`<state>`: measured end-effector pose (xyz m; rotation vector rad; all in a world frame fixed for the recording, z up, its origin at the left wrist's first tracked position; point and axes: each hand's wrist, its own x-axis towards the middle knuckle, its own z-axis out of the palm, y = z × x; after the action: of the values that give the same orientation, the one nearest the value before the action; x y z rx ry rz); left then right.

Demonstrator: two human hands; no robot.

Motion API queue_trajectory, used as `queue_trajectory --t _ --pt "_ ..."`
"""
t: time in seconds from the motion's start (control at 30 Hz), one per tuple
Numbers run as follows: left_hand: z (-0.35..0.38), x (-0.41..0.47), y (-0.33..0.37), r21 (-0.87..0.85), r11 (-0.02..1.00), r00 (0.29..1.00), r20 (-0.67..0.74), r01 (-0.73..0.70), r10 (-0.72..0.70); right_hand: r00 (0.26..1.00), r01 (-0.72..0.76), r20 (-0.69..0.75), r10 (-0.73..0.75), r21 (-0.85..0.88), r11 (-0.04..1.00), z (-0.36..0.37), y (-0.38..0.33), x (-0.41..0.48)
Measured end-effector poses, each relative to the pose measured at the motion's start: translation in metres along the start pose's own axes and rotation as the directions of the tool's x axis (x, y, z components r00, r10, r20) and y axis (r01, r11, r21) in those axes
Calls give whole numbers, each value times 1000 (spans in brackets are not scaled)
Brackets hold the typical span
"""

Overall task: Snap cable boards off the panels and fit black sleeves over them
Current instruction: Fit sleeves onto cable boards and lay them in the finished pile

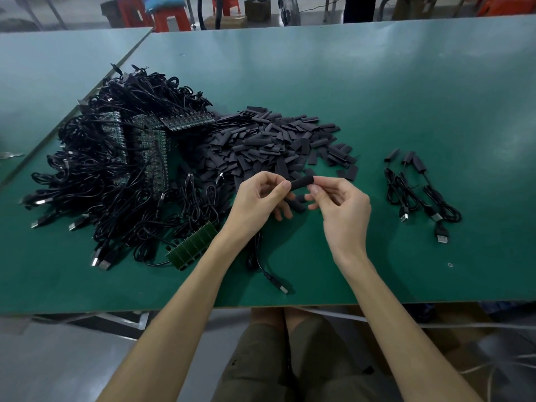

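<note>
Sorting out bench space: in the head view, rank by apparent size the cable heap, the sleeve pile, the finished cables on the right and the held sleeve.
Largest to smallest:
cable heap
sleeve pile
finished cables
held sleeve, plainly smallest though nearest the camera

Cable (269, 275) partly under left hand (255, 198)

One view, head-worn, wide-angle. Camera sits above the near edge of the green worktop (406, 111), facing forward and steeply down. Close range: left hand (258, 198) and right hand (339, 204) at mid-frame, wearer's legs (261, 358) visible below the near edge. Far edge runs across the top of frame; red stools (171, 15) beyond.
</note>
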<state>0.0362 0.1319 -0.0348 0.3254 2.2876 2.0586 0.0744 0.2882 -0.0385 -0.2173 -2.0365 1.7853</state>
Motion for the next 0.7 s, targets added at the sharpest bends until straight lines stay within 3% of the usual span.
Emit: queue_trajectory --t 0.7 --pt "-4 -3 1 11 999 999 19 -31 31 996 53 70 -53 5 999 2 2 -1"
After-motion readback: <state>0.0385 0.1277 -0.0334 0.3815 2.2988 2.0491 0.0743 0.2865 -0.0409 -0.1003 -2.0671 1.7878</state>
